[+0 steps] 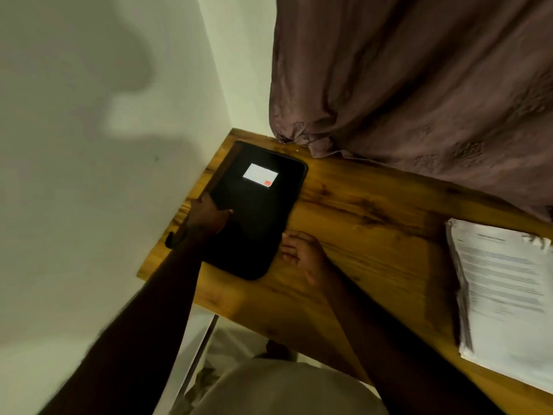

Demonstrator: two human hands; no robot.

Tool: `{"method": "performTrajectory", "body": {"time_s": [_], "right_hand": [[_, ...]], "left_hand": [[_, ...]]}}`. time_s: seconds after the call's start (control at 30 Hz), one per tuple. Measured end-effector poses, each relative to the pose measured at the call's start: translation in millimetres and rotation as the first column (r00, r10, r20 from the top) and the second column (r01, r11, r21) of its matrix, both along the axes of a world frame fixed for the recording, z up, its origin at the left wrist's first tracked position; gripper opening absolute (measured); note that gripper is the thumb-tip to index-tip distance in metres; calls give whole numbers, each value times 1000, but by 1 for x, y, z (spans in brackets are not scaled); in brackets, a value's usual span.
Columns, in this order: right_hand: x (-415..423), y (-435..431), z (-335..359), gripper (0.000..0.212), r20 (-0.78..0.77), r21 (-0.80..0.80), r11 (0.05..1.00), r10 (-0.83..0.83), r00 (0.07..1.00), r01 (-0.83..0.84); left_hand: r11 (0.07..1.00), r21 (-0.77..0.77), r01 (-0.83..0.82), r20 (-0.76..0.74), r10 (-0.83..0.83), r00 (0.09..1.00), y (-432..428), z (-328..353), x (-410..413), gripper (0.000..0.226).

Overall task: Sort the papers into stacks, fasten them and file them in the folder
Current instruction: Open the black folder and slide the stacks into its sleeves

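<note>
A black folder point(257, 217) with a white label lies shut on the wooden table point(374, 211), in the corner by the wall. My left hand point(209, 217) grips the folder's left spine edge, thumb on the cover. Beside the folder's lower right edge, my right hand point(302, 253) rests on the table with relaxed fingertips touching that edge. A thick stack of printed papers point(505, 298) lies at the table's right side, apart from both hands; its edges look uneven.
A white wall runs along the table's left edge. A brown curtain point(419, 85) hangs over the table's back edge. A small dark object point(170, 239) sits at the table's left edge by my left wrist. Bare wood lies between folder and papers.
</note>
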State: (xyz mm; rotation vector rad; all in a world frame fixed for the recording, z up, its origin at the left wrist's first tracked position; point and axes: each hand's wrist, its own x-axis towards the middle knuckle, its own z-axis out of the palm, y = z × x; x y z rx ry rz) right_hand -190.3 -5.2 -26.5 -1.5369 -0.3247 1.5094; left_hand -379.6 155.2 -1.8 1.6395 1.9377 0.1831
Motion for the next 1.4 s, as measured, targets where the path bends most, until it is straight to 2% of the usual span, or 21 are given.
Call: {"method": "performTrajectory", "body": {"time_s": [0.07,0.13,0.3,0.37,0.5,0.6,0.7,0.8,0.9,0.93,1.0,1.07,1.17,1.23,1.3,1.4], "right_hand": [[-8,18,-10,30,155,-70,997,43,987,-33],[-12,33,-16,27,289,-131,991,54,956,-16],[-11,44,-24,35,349,-158,987,37,936,20],[-10,47,-25,36,364,-183,983,51,930,18],[-1,45,-19,46,546,-285,958,145,825,20],[19,31,-18,57,589,-336,940,157,793,63],[48,7,-25,58,634,-332,939,154,758,87],[74,-20,-29,56,668,-336,933,138,731,131],[92,-45,-26,51,697,-316,930,92,711,189],[97,-54,-24,46,697,-306,932,80,713,195],[103,-68,-26,38,694,-274,940,46,719,205],[105,-81,-29,25,691,-224,949,-7,723,224],[99,-103,-24,21,679,-172,962,-41,733,213],[93,-116,-25,20,713,-130,973,-42,700,191],[86,-127,-27,15,742,-84,984,-43,669,156],[79,-136,-30,15,746,-54,992,-34,665,111]], "left_hand": [[998,-64,8,19,-7,1000,9,1,-4,95],[995,-100,12,60,-6,998,18,1,-5,95],[992,-115,-52,54,58,997,33,-15,-7,104],[993,-102,-61,71,69,995,32,-16,-5,98],[989,-138,-59,199,86,976,18,-7,8,86],[992,-125,3,315,37,948,2,-9,23,88],[994,-95,50,359,-12,933,-18,-13,36,61],[987,-141,78,444,-7,896,-37,-15,41,49],[971,-222,94,593,58,803,-56,-16,39,22],[971,-218,98,603,55,796,-64,-15,39,13],[984,-162,79,524,18,851,-77,-19,37,14],[997,-54,61,320,-41,946,-92,-22,31,32],[997,79,20,165,-33,986,-123,-27,20,46],[990,125,-65,109,51,993,-141,-34,12,47],[970,122,-212,181,188,965,-156,-39,7,43],[919,-20,-394,356,374,856,-177,-35,9,39]]}}
